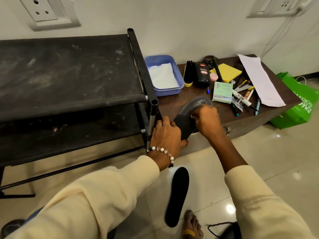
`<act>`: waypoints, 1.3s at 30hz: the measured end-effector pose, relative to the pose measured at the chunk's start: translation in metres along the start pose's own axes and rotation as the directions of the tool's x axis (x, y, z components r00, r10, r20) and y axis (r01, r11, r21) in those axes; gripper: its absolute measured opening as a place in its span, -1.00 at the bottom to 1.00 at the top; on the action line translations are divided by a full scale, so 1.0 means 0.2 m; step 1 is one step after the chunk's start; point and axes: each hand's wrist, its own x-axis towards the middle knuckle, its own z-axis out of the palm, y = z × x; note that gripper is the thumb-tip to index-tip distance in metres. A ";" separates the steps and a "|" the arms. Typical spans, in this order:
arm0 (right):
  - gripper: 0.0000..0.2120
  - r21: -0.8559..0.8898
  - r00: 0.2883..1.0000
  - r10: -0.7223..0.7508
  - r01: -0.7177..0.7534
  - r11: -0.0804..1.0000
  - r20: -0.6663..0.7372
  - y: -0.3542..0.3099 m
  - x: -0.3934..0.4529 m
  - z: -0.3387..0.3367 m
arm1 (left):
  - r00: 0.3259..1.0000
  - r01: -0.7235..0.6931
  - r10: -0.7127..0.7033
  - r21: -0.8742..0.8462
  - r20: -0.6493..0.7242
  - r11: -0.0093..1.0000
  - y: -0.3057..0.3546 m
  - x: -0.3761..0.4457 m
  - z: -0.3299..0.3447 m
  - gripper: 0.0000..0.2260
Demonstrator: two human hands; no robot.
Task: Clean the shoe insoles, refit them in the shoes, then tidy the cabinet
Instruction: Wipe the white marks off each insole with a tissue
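Our left hand [166, 135] grips the insole [187, 118] at the cabinet's [250, 123] front edge; our right hand [206, 120] presses on it, fingers curled, grasp unclear.

Head-worn view, forward and downward.

a dark grey insole [187, 116] lies tilted across the front edge of the brown table [222, 114], its rounded toe end up on the tabletop and its heel end hanging past the edge. raised oval ridges show on its toe part. its middle is hidden. a second insole [177, 195], plain black and flat, lies on the tiled floor [259, 161] below, well apart from the first, lengthwise with one rounded end toward the table. no shoes can be made out.
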 end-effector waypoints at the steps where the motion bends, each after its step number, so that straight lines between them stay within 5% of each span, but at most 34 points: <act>1: -0.80 -0.009 0.999 0.024 -0.024 1.000 0.044 -0.03 0.00 -0.01 | 1.000 -0.001 0.001 -0.001 -0.003 1.000 0.00 0.00 0.00 -0.33; 7: -0.78 0.014 0.924 -0.381 0.382 0.924 -0.039 -0.09 -0.06 -0.01 | 1.000 -0.013 0.013 -0.007 -0.015 1.000 0.00 -0.01 -0.01 -0.37; 9: -0.78 -0.008 0.951 -0.310 0.310 0.951 -0.020 -0.05 -0.05 -0.01 | 1.000 -0.011 0.011 -0.005 -0.011 1.000 0.00 -0.01 -0.01 -0.36; 14: -0.86 0.082 0.955 -0.155 0.181 0.980 -0.252 -0.06 -0.07 0.06 | 1.000 -0.012 0.012 -0.015 -0.004 1.000 -0.01 -0.01 -0.01 -0.36; 20: -0.79 0.016 0.937 -0.338 0.340 0.940 -0.093 -0.11 -0.03 0.03 | 1.000 -0.025 0.025 -0.016 -0.005 1.000 0.00 -0.01 -0.01 -0.37; 22: -0.78 0.029 0.975 -0.203 0.206 0.978 -0.084 -0.10 0.01 0.01 | 1.000 -0.023 0.023 -0.019 -0.005 1.000 0.00 -0.01 -0.01 -0.36; 25: -0.69 -0.048 0.965 0.055 -0.044 0.998 0.255 -0.11 0.08 -0.04 | 1.000 -0.025 0.025 -0.014 0.000 1.000 -0.01 -0.01 -0.01 -0.35; 28: -0.78 -0.012 0.983 -0.174 0.174 0.985 -0.062 -0.12 0.03 0.03 | 1.000 -0.028 0.028 -0.017 0.001 0.999 -0.01 -0.01 -0.01 -0.37; 31: -0.78 -0.026 0.940 -0.336 0.335 0.942 -0.066 -0.14 0.00 0.05 | 0.999 -0.034 0.034 -0.018 0.010 0.999 -0.01 -0.02 -0.02 -0.39; 39: -0.82 0.042 0.974 -0.100 0.111 0.993 -0.204 -0.10 0.04 0.09 | 1.000 -0.025 0.025 -0.017 0.007 1.000 -0.01 -0.01 -0.01 -0.35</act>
